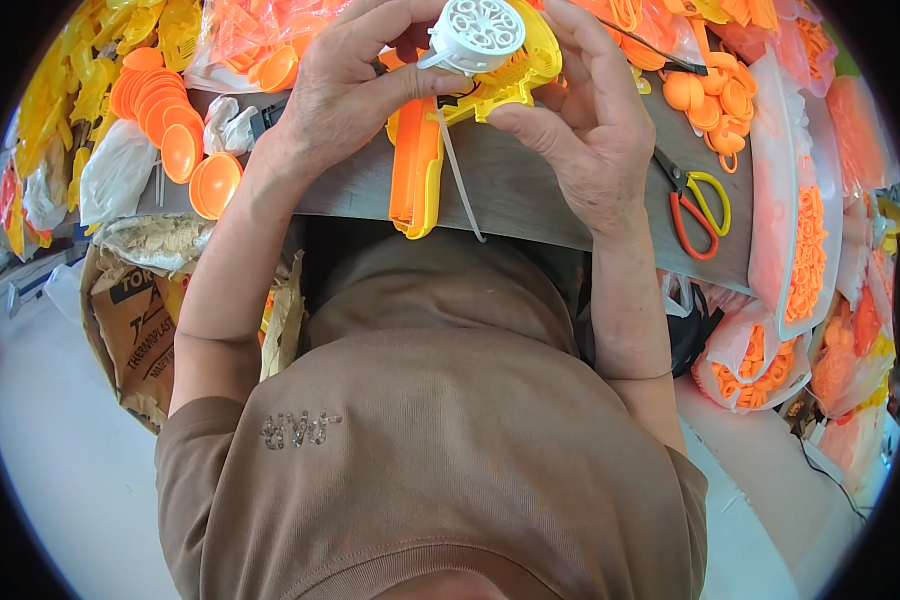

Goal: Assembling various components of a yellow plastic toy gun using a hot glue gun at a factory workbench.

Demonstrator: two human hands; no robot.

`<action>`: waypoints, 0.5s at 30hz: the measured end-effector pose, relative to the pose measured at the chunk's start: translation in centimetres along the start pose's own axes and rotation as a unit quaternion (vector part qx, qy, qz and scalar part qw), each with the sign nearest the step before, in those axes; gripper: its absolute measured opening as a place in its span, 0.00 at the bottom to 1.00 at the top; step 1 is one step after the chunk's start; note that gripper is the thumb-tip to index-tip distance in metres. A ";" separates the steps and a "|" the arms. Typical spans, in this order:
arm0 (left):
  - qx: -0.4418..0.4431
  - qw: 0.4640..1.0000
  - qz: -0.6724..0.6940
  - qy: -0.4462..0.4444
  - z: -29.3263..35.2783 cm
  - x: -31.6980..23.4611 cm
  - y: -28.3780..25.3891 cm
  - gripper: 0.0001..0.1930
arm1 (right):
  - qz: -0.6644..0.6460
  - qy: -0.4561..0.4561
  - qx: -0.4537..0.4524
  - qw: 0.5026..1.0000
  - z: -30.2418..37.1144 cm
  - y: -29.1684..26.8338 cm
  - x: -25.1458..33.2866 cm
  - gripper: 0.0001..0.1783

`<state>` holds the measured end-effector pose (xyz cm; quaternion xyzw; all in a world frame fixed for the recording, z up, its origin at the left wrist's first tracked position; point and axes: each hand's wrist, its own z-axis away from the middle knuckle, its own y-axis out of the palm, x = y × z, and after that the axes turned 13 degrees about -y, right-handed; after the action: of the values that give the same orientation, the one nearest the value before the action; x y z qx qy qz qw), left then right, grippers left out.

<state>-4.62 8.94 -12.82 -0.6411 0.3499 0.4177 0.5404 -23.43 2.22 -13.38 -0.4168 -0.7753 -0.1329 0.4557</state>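
Observation:
At the top centre, my left hand [345, 95] is closed, its thumb and fingers at a white round plastic part [477, 35] with a pattern of holes in its face. Behind that part is a yellow plastic toy-gun shell [535, 60], with my right hand [605, 125] curled round its right side, thumb below and fingers above. An orange and yellow handle [416, 180] points down from the shell towards the table's near edge. Beside it hangs a thin white plastic strip [458, 170]. My left fingertips are partly hidden behind the white part.
Scissors [695, 205] with red and yellow handles lie right on the grey table [350, 185]. Orange cups [175, 130] are stacked left; orange round parts [715, 100] lie back right. A clear bin [805, 250] holds small orange pieces. An open brown paper sack [135, 330] stands below left.

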 end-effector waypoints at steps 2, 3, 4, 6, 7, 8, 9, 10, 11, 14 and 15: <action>-0.002 1.000 0.024 -0.017 0.1 0.2 -0.1 0.23 | 0.003 -0.019 0.004 1.000 -0.1 0.3 -0.1 0.39; -0.003 1.000 0.019 -0.003 0.2 0.4 -0.2 0.23 | 0.004 -0.019 0.007 1.000 0.0 0.5 -0.1 0.39; 0.001 1.000 0.011 0.011 0.0 0.4 -0.1 0.23 | 0.009 -0.016 -0.003 1.000 0.2 0.4 -0.2 0.39; 0.008 1.000 0.003 0.009 -0.4 0.1 0.0 0.23 | 0.015 -0.011 -0.017 1.000 0.4 0.0 -0.4 0.39; 0.010 1.000 0.000 0.008 -0.5 0.2 0.0 0.22 | 0.015 -0.018 -0.008 1.000 0.3 -0.1 -0.4 0.38; 0.005 1.000 0.000 0.008 -1.2 1.6 0.1 0.22 | 0.013 -0.028 0.005 1.000 0.1 0.1 -0.3 0.38; 0.027 0.973 0.113 0.199 -2.8 4.2 0.6 0.22 | 0.011 -0.030 0.009 0.999 0.0 0.4 -0.1 0.38; 0.053 0.896 0.220 0.382 -3.8 4.8 1.0 0.22 | -0.063 0.001 -0.018 0.998 -0.1 0.7 0.0 0.37; 0.052 0.896 0.221 0.382 -4.0 5.3 1.1 0.22 | -0.137 0.032 -0.045 0.989 -0.1 0.9 0.0 0.37; 0.016 0.890 0.189 0.414 -4.2 5.8 1.2 0.21 | -0.096 0.019 -0.021 0.995 -0.2 0.7 0.0 0.37; 0.005 0.891 0.184 0.415 -4.1 5.7 1.3 0.21 | -0.096 0.019 -0.020 0.995 -0.1 0.7 0.0 0.37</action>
<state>-2.81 4.75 -18.25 -0.6779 0.6556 0.2041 0.2628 -22.83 2.58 -13.45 -0.3468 -0.8001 -0.1995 0.4470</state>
